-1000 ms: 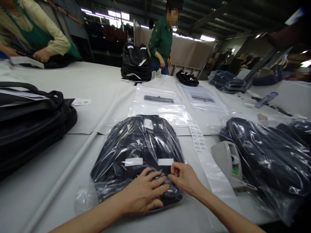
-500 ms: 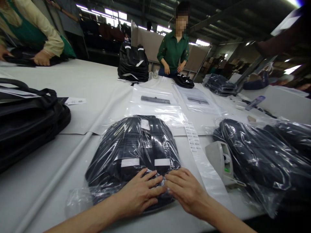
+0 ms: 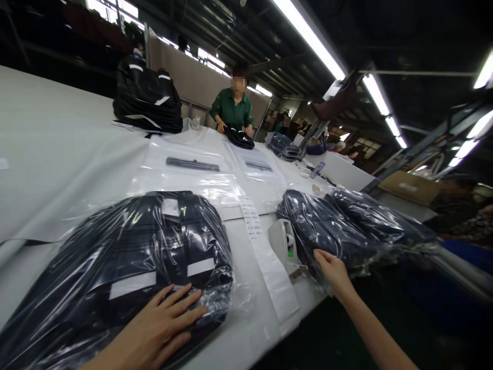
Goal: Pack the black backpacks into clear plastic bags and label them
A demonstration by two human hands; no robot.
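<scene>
A black backpack (image 3: pixel 142 231) in clear plastic lies on the near left of the table, white strips showing through the film. My left hand (image 3: pixel 169 321) rests flat on its lower part, fingers spread. To the right lies another dark bag in clear plastic (image 3: pixel 308 221). At this bag's near edge my right hand (image 3: pixel 334 272) has its fingers together, seemingly pinching the plastic; the fingertips are partly hidden. Between the bags, a strip of printed labels (image 3: pixel 252 223) runs toward me from beside a whitish label dispenser (image 3: pixel 279 239).
Flat plastic bags (image 3: pixel 185 180) lie beyond the backpack. A stack of black bags (image 3: pixel 146 100) stands at the back left. A person in a green shirt (image 3: pixel 233 108) handles a black bag across the table. The table's near edge (image 3: pixel 285 334) slopes up to the right.
My right hand has left the wrapped backpack and moved right to the other wrapped bag. My left hand stays on the backpack. The view has turned right.
</scene>
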